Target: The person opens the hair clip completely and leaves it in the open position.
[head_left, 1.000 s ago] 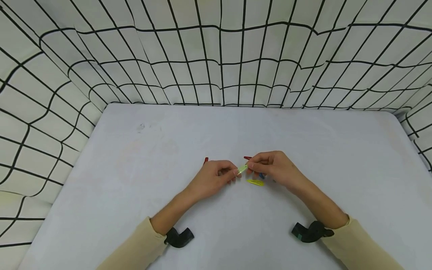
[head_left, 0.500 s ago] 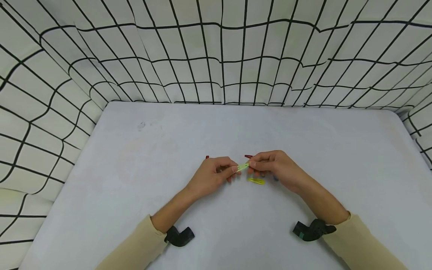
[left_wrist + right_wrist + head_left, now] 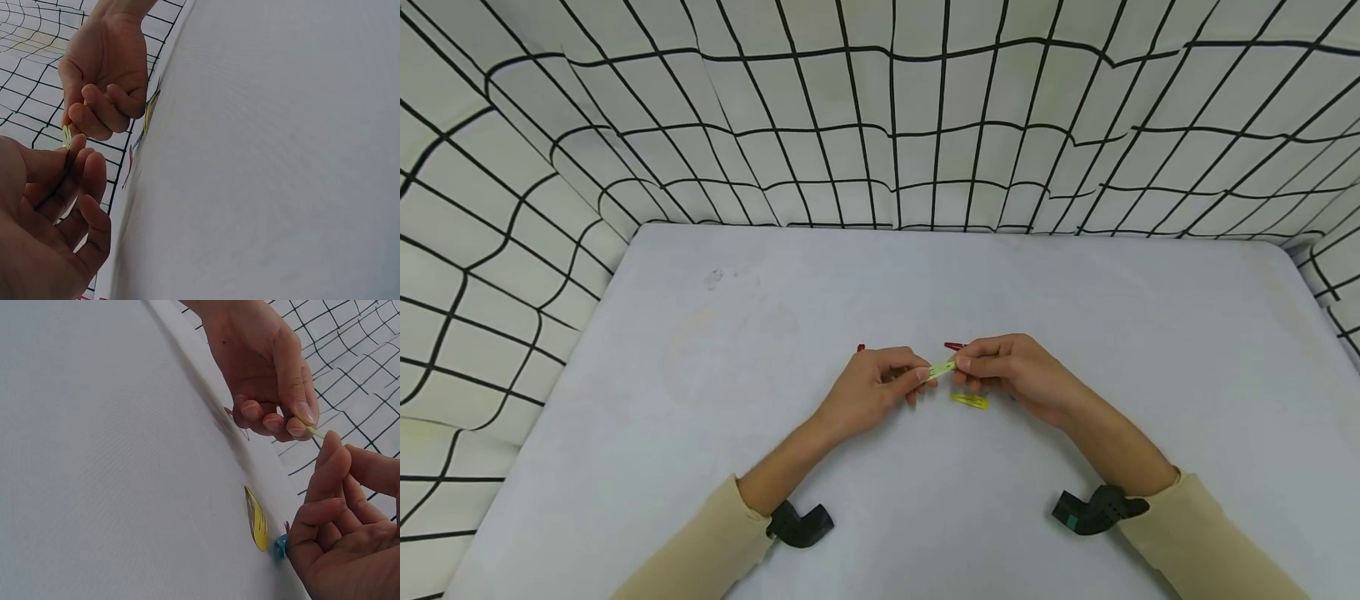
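Both hands pinch a light green snap hair clip above the table, one at each end. The left hand has its left end between thumb and forefinger. At the opposite end, the right hand does the same. A yellow hair clip lies on the table just below the right fingers. Behind the right hand a red hair clip shows in part. Another small red piece peeks out behind the left hand. In the right wrist view a blue clip is partly covered by the right hand.
The white table spreads around the hands. White walls with a black grid stand along its back and sides. A black wrist camera sits on the left wrist, and another camera on the right.
The hands have raised the green clip slightly and turned it a little flatter in the head view. The blue clip near the right hand has gone out of sight there.
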`<move>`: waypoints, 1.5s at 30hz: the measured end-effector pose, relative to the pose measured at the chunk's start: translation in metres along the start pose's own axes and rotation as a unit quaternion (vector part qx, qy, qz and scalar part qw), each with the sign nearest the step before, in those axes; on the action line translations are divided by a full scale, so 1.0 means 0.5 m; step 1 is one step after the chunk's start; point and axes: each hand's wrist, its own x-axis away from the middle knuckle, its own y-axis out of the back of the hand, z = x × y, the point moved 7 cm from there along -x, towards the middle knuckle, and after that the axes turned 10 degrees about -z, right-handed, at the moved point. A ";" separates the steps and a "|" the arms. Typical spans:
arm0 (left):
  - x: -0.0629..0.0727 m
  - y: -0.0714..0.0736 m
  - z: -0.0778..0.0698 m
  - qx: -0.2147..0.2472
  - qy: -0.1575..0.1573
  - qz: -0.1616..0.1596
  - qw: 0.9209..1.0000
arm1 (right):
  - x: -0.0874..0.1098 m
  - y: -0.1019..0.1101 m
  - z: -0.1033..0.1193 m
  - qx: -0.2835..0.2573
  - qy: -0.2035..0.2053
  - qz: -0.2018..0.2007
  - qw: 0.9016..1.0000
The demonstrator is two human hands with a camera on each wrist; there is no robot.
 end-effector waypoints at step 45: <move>0.005 0.003 0.003 -0.009 0.018 -0.008 1.000 | 0.001 -0.006 0.012 0.025 0.036 -0.028 0.999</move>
